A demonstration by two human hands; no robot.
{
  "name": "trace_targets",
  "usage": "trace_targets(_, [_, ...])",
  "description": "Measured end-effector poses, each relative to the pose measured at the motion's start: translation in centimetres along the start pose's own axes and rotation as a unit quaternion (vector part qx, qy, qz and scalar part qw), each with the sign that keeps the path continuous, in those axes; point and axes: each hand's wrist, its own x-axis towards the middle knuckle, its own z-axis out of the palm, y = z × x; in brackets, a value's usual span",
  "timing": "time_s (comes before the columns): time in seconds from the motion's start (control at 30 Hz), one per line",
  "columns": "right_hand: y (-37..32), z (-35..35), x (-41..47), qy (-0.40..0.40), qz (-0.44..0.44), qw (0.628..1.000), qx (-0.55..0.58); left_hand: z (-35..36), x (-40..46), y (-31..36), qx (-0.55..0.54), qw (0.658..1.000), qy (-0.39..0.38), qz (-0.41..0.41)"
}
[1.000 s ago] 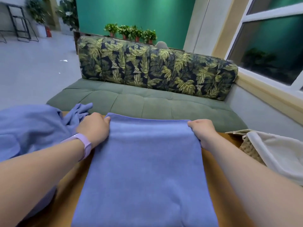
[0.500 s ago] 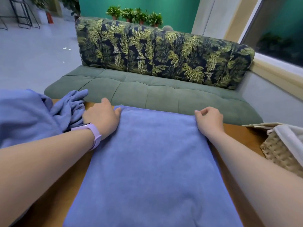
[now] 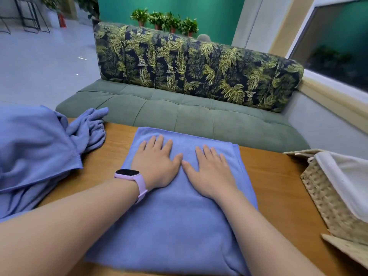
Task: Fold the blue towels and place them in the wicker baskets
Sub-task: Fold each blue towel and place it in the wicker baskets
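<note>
A folded blue towel lies flat on the wooden table in front of me. My left hand, with a lilac watch on the wrist, presses flat on the towel's far half, fingers straight. Beside it my right hand also lies flat on the towel, thumbs nearly touching. A heap of unfolded blue towels sits at the table's left side. A wicker basket with a white cloth liner stands at the right edge.
A green sofa with leaf-print back cushions stands just beyond the table's far edge. Potted plants line up behind it. A window runs along the right wall; grey floor lies at the far left.
Both hands have let go of the towel's far corners and moved inward to lie flat on its middle. The towel's far edge now rests on the table.
</note>
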Motion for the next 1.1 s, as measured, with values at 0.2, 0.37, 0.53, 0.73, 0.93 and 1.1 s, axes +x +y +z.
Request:
trace_targets(0.2, [-0.6, 0.0, -2.4, 0.002, -0.002, 1.0, -0.007, -1.3, -2.8, 0.3, 0.002, 0.999, -0.033, 0.002])
trace_targets(0.37, [-1.1, 0.1, -6.1, 0.003, -0.009, 1.0, -0.017, -1.5, -6.6, 0.7, -0.009, 1.0, -0.03, -0.001])
trace_targets(0.53, [-1.6, -0.1, -10.5, -0.014, -0.017, 0.999, -0.023, -2.3, -11.3, 1.2, -0.001, 1.0, -0.03, -0.003])
trace_targets(0.73, [-2.3, 0.1, -15.4, -0.006, -0.008, 1.0, -0.01, -3.0, -16.0, 1.8, -0.017, 0.999, -0.039, -0.02])
trace_targets(0.93, [-2.2, -0.3, -18.8, 0.002, -0.029, 0.999, 0.03, -3.7, -19.0, 1.6, -0.04, 0.997, -0.059, -0.009])
trace_targets(1.1, [-0.7, -2.0, -22.2, 0.009, -0.058, 0.998, -0.016, -6.2, -21.1, -2.3, -0.017, 0.996, -0.028, 0.079])
